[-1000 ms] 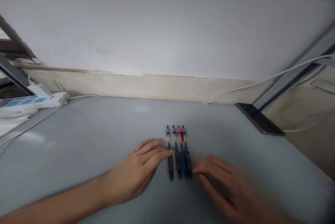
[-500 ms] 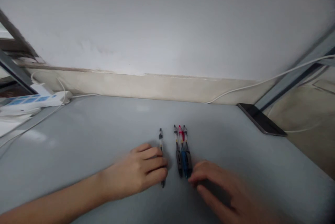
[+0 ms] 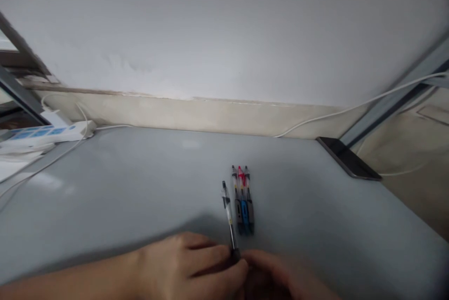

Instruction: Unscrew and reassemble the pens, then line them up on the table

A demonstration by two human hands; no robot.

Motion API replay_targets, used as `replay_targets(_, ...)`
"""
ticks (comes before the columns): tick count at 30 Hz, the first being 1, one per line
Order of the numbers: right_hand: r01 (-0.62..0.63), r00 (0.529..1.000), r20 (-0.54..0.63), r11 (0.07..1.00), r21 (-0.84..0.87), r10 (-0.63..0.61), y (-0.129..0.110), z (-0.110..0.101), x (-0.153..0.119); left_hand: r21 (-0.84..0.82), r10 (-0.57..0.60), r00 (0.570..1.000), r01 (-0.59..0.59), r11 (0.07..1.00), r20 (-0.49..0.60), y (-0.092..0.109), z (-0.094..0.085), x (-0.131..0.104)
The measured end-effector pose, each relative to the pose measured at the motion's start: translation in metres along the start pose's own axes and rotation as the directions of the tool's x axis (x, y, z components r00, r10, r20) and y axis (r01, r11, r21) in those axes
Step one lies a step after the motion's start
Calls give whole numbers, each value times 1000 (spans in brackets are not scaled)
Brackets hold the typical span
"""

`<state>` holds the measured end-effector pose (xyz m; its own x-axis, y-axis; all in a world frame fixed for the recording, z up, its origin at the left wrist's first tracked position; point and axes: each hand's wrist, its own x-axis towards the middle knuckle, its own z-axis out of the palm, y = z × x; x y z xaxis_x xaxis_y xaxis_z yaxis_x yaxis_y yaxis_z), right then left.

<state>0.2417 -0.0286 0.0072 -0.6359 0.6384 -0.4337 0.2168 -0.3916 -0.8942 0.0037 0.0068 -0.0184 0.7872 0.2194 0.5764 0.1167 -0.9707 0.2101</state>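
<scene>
A clear-barrelled ballpoint pen [image 3: 228, 213] with a black clip and black grip is held in my left hand [image 3: 189, 267], its button end pointing away and leaning slightly left. The fingers of that hand are closed around the pen's dark lower part, which they hide. My right hand [image 3: 284, 274] meets the left at this lower end, its index finger beside the pen. The rest of the right fingers are hidden or blurred. Just beyond, three pens lie side by side: a black one [image 3: 239, 211], one with a blue grip and red clip [image 3: 244, 211], and another black one [image 3: 250, 209].
The grey table [image 3: 140, 174] runs back to a pale wall [image 3: 210, 33]. A dark phone-like slab [image 3: 349, 159] lies at the right edge. White power strips [image 3: 52, 132] and a cable [image 3: 52, 162] sit on the left. Another white cable [image 3: 336, 115] hangs at the right.
The single pen, under my left hand on the table before, is now lifted, tilted and nearer to me. My right hand has left the row of pens and joined my left.
</scene>
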Motion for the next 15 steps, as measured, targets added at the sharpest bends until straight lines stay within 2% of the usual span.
replay_targets(2, -6, 1000, 13, 1000, 15, 5, -9, 2, 3, -83, -51, 997, 55, 995, 54, 1, -5, 4)
replay_targets(3, -7, 1000, 20, 1000, 26, 6, -13, 2, 4, -126, -41, 993, 54, 991, 107, 1, -9, 6)
replay_targets(5, -12, 1000, 27, 999, 48, 11, -19, 1, 4, -150, -6, 991, 27, 988, 137, -1, -16, 12)
replay_targets(7, -25, 999, 31, 997, 71, 23, -21, -1, 3, -178, 7, 998, 5, 984, 69, -4, -18, 13)
replay_targets(8, -34, 999, 33, 996, 83, 31, -19, -2, 3, -215, -39, 999, 38, 976, 0, -5, -16, 13)
replay_targets(9, -45, 999, 35, 995, 94, 41, -17, -4, 2, -279, -131, 988, 102, 955, -87, -7, -13, 11)
replay_targets(10, -58, 998, 38, 993, 107, 54, -14, -5, 0, -380, -264, 949, 183, 907, -172, -10, -9, 10)
replay_targets(11, -72, 997, 38, 990, 123, 68, -12, -6, -1, -513, -416, 877, 250, 821, -239, -12, -4, 8)
replay_targets(12, -83, 996, 32, 988, 132, 79, -9, -7, -3, -656, -547, 795, 269, 705, -263, -15, 0, 7)
replay_targets(13, -100, 995, 30, 985, 140, 96, -8, -7, -4, -787, -631, 744, 248, 566, -219, -18, 3, 6)
replay_targets(14, -122, 992, 29, 981, 151, 119, -7, -8, -6, -889, -662, 740, 218, 404, -119, -21, 5, 6)
replay_targets(15, -146, 989, 33, 976, 160, 142, -7, -9, -7, -948, -654, 757, 210, 238, 4, -22, 6, 7)
